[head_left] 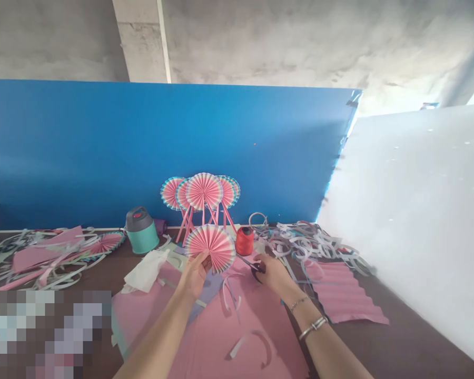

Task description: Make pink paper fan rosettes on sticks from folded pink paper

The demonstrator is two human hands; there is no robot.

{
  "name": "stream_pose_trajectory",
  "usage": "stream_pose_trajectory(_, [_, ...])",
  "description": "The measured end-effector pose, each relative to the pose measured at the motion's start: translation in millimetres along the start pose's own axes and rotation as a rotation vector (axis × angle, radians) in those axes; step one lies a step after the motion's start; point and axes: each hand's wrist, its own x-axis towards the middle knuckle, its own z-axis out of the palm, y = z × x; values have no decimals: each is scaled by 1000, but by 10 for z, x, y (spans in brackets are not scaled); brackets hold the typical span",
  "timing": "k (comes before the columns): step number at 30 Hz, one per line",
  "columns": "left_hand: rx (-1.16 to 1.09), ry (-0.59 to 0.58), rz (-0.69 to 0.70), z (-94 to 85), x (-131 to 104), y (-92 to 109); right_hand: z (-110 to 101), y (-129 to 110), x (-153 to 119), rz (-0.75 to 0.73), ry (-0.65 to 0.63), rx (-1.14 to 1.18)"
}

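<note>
My left hand (197, 272) pinches the lower left part of a round pleated pink paper fan (217, 245) with a pale multicoloured rim. To its right, my right hand (269, 271) is closed on the dark handles of a pair of scissors (256, 267), whose blades point left toward the fan's lower right edge. Both hands are above pink paper sheets (237, 316). A red thread spool (244, 241) stands just behind the scissors. Several finished-looking pink fans (204, 191) on crossed pink sticks stand behind the held fan.
A teal and grey container (141, 231) stands left of the fans. Curled paper strips (308, 241) are heaped at the right, above a pleated pink sheet (347, 295). More strips and pink paper (39, 256) lie at the left. A blue panel (102, 147) rises behind the table.
</note>
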Motion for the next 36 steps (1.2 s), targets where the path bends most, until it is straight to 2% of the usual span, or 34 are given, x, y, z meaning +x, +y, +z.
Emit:
stream_pose_trajectory(9, [-12,-6,19,16,-16,-22,26,-37,-2,-10,18,113])
stream_pose_trajectory(11, [2,-15,46,10,-11,-18,22,-58,9,8,28,303])
stream_pose_trajectory(14, [19,-20,81,-2,2,-9,-6,-128,7,62,16,709])
stream_pose_trajectory(18, [48,-29,119,-11,14,-1,-81,-283,-48,85,-36,955])
stream_pose_trajectory(27, [172,-44,173,41,-46,31,-45,-420,-91,41,-68,1063])
stream_pose_trajectory(36, [124,-85,185,49,-60,-10,-49,-428,-82,39,-40,1039])
